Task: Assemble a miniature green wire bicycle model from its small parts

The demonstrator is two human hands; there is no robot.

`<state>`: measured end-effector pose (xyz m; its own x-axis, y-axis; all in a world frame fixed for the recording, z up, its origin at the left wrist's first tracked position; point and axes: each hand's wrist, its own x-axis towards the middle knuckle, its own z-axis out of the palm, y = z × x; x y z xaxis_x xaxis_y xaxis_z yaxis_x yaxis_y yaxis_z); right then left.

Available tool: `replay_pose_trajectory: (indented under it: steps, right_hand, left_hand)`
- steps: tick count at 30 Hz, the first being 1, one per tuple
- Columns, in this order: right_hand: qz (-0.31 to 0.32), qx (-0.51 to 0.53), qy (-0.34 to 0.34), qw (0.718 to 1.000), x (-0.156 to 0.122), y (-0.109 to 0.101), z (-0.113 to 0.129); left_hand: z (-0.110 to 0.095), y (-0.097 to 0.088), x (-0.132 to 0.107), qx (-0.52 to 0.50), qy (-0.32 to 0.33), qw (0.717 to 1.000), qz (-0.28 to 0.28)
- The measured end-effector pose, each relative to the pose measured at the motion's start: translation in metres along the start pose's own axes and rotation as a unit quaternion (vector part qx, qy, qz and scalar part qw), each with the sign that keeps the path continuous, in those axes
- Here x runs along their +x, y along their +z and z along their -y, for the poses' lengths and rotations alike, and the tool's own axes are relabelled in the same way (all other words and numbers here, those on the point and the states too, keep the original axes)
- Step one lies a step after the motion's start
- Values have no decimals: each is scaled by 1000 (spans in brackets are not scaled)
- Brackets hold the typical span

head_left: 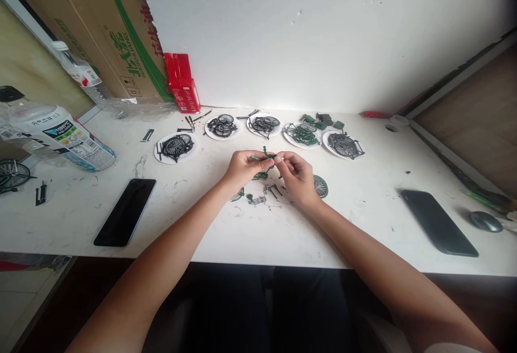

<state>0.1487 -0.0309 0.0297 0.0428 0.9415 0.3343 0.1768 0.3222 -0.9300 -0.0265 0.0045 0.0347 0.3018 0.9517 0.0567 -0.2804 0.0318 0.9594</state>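
Both hands meet over the middle of the table [363, 245]. The left hand [242, 167] has its grip pinched shut on one end of a small green frame piece [264, 155], and the right hand [297, 175] has its grip closed on the other end. The piece is held just above the tabletop, and it is so small that the exact finger placement is hard to make out.

Right beneath the hands lies a scatter of loose parts [262, 196], too tiny to count. There is one loose wheel [321, 186], partly hidden behind the right hand.

Further out, five white paper plates [232, 135] curve in an arc, each heaped with dark or green model bicycle parts. A small green heap [323, 120] sits behind them.

Two phones lie dark on the table, the left phone [126, 211] and the right phone [438, 222]. One mouse [486, 221] sits far right.

On the left are two plastic bottles. The lying bottle [60, 138] has label print too small to read, and the far bottle [86, 81] wears a red-and-white label.

One red carton [183, 84] stands by the wall. One cardboard box [100, 19] carries green and red Chinese characters and is cut off at the top. An edge wheel [12, 174] is cropped at the left border.
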Motion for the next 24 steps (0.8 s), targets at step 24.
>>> replay_pose_trajectory:
  steps: [24]
  right_hand:
    - [-4, -85, -49, 995, 1, -1, 2]
  left_hand:
    - [-3, -4, 0, 41, 24, 999, -1]
